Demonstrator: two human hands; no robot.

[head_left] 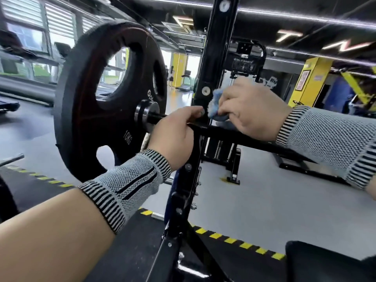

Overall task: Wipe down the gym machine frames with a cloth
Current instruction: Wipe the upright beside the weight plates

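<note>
From my head camera I see my right hand (pixel 247 110) curled around a bunched blue cloth (pixel 216 107), pressing it against the black upright post (pixel 211 64) of the machine frame, just beside a silver bolt (pixel 206 90) on that post. The cloth sits right where the upright meets a black horizontal bar (pixel 244 136) that runs off under my right forearm. My left hand (pixel 175 137) rests on that junction with its fingers folded over the near end of the bar; from this angle I cannot tell whether they wrap fully around it or simply lie across the top. Both wrists wear grey knitted wrist sleeves (pixel 130 180) with black-and-white striped cuffs. To the left of the post, a large black weight plate (pixel 97 110) marked 10KG hangs on a stub sleeve with a shiny black collar (pixel 145 115), close to my left knuckles. Below, the frame's lower black struts (pixel 183 200) carry several bolts and drop toward a grey floor (pixel 264 192) edged with yellow-and-black hazard tape (pixel 234 240). Farther back stands another black machine (pixel 247 58) and a yellow pillar (pixel 311 80).
</note>
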